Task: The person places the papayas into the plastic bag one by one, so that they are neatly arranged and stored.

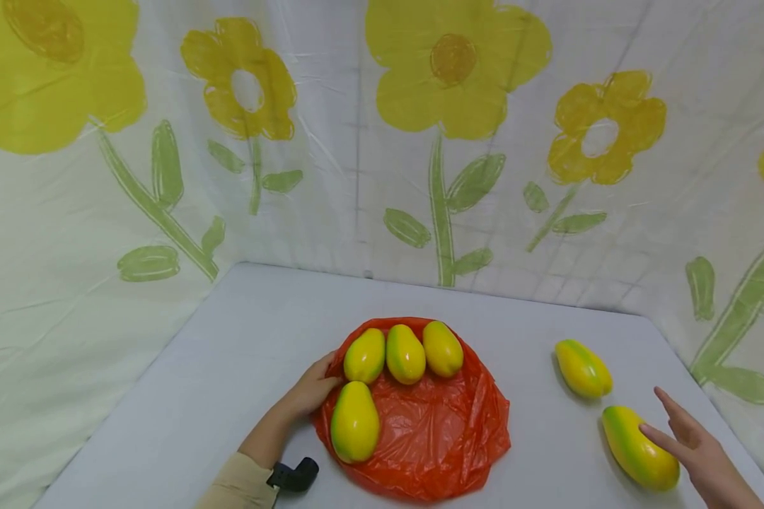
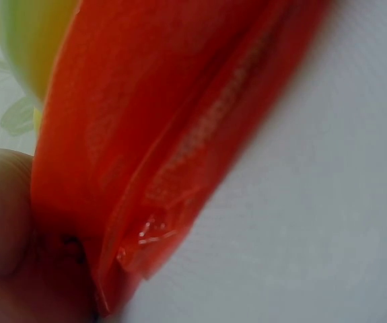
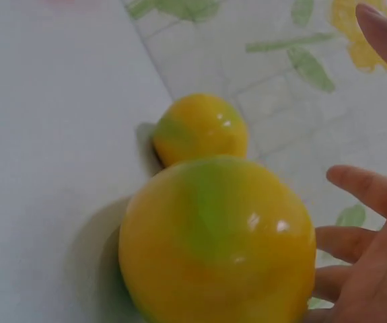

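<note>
A red plastic bag (image 1: 423, 438) lies spread on the table, its edge rolled up around it. Three papayas, yellow with green streaks, stand in a row at its far side, the middle papaya (image 1: 405, 355) among them; another papaya (image 1: 355, 423) lies at its left. My left hand (image 1: 315, 387) pinches the bag's left edge, and the gathered red plastic (image 2: 146, 155) shows beside the thumb. On the right, my right hand (image 1: 694, 442) is spread beside the nearer loose papaya (image 1: 639, 449), fingers close along its side (image 3: 217, 242). A farther loose papaya (image 1: 583, 369) lies behind it.
The white table (image 1: 280, 311) ends at a cloth backdrop (image 1: 331, 177) printed with yellow flowers, which hangs along the back and both sides. A black wrist strap (image 1: 295, 475) sits on the left sleeve (image 1: 242, 484).
</note>
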Demonstrator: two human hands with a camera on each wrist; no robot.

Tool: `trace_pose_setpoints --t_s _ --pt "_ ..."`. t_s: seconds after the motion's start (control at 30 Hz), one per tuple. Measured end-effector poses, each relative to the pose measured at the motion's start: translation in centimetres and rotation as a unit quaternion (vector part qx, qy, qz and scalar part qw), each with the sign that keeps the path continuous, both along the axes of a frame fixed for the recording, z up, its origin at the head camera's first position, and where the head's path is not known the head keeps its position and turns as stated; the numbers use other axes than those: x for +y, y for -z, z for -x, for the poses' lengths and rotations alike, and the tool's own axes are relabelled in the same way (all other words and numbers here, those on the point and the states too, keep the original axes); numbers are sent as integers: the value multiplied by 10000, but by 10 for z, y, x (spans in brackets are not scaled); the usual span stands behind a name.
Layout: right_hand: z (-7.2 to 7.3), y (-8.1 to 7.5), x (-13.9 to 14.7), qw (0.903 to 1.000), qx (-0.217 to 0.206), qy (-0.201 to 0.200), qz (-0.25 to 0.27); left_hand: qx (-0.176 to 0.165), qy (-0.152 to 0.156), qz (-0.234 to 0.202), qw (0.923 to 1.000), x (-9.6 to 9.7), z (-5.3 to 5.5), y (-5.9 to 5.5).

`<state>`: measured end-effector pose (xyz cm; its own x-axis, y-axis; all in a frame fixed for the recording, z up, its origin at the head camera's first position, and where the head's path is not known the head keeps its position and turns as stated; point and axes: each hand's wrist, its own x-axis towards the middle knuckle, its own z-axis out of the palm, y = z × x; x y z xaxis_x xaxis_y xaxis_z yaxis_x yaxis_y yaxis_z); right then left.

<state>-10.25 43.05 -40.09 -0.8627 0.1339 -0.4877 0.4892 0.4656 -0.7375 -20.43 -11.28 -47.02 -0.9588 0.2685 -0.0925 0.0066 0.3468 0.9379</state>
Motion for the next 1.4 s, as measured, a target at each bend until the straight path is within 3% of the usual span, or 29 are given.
trace_pose_setpoints --t_s 0.27,0.5,0.83,1.07,1.4 --pt "3 16 4 9980 -210 589 25 -13 -26 70 10000 -1 -1 0" --pt "2 21 2 9965 -234 715 362 2 123 -127 9998 -1 -1 -2" --pt "2 26 0 9933 -123 1058 440 107 179 -117 9997 -1 0 -1" --pt "5 32 1 9952 -70 923 330 96 124 -65 9999 -1 0 0" --pt "7 44 3 9968 -321 626 -386 63 78 -81 9999 -1 0 0"
